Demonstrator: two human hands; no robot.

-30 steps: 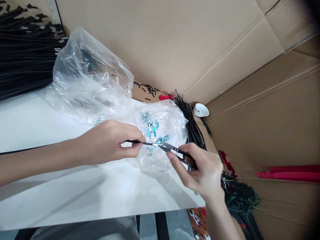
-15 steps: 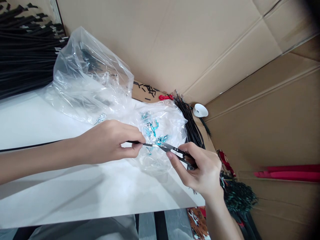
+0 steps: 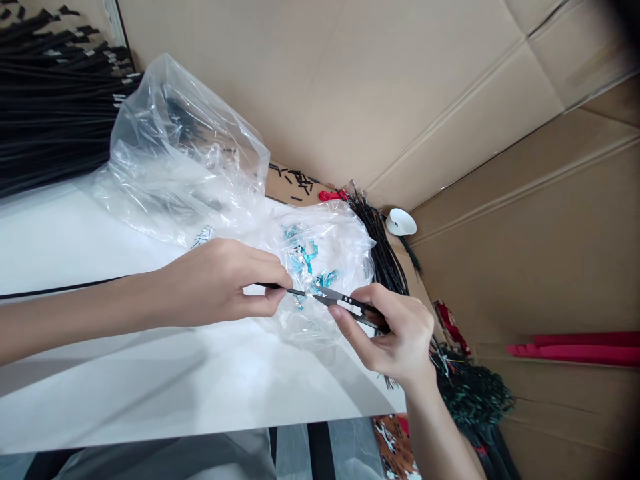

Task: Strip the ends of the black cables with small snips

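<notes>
My left hand (image 3: 230, 280) pinches a thin black cable (image 3: 296, 292) close to its end, between thumb and forefinger. The cable runs back along the forearm to the left. In my right hand (image 3: 393, 330) is a pair of black thread snips (image 3: 350, 305), gripped between thumb and fingers. Its two pointed blades are spread a little, with the tips right at the cable's pale, stripped end. Below both hands lies a clear plastic bag (image 3: 345, 250) holding blue and silvery scraps (image 3: 305, 257).
A larger clear bag (image 3: 175, 160) stands behind my left hand. Black cables (image 3: 55, 120) are heaped at the far left, and another cable bundle (image 3: 383, 247) lies right. Short black tubes (image 3: 300, 180) and a white cup-like item (image 3: 401, 221) sit along the cardboard wall (image 3: 325, 87).
My right hand has shifted slightly left, bringing the snips' tips closer to the cable end. The left hand has barely moved and keeps its pinch.
</notes>
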